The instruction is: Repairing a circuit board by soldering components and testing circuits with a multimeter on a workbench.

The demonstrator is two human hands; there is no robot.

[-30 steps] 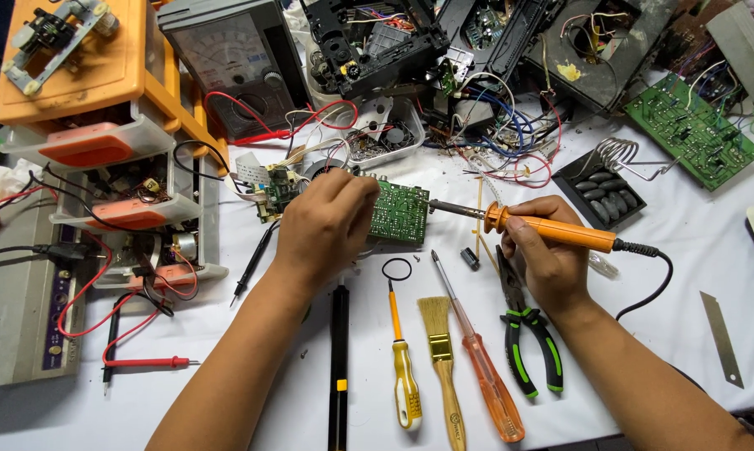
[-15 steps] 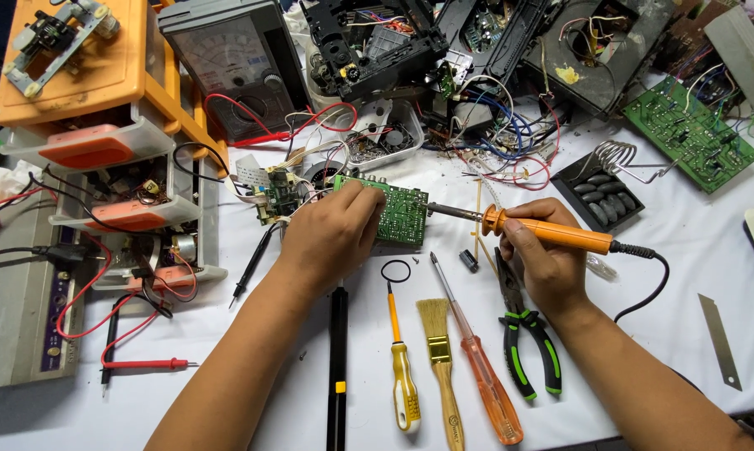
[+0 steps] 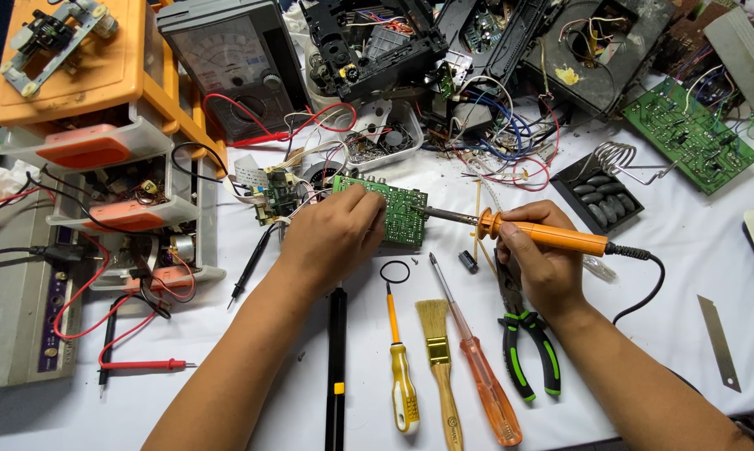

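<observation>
My left hand (image 3: 331,238) grips a small green circuit board (image 3: 400,213), tilted up off the white table (image 3: 694,276). My right hand (image 3: 540,255) holds an orange-handled soldering iron (image 3: 552,236); its metal tip touches the board's right edge. A black cord runs from the iron's handle off to the right. A second small board with a ribbon cable (image 3: 273,196) lies just left of my left hand.
In front of me lie a yellow screwdriver (image 3: 400,367), a brush (image 3: 440,359), an orange screwdriver (image 3: 477,359), green-handled pliers (image 3: 527,342) and a black pen-like tool (image 3: 335,367). An analogue meter (image 3: 231,67), orange drawers (image 3: 101,125), a large green board (image 3: 690,134) and dismantled electronics crowd the back.
The board and my left hand have lifted slightly away from me, and the iron's tip has followed onto the board's edge. The tools on the table have not moved.
</observation>
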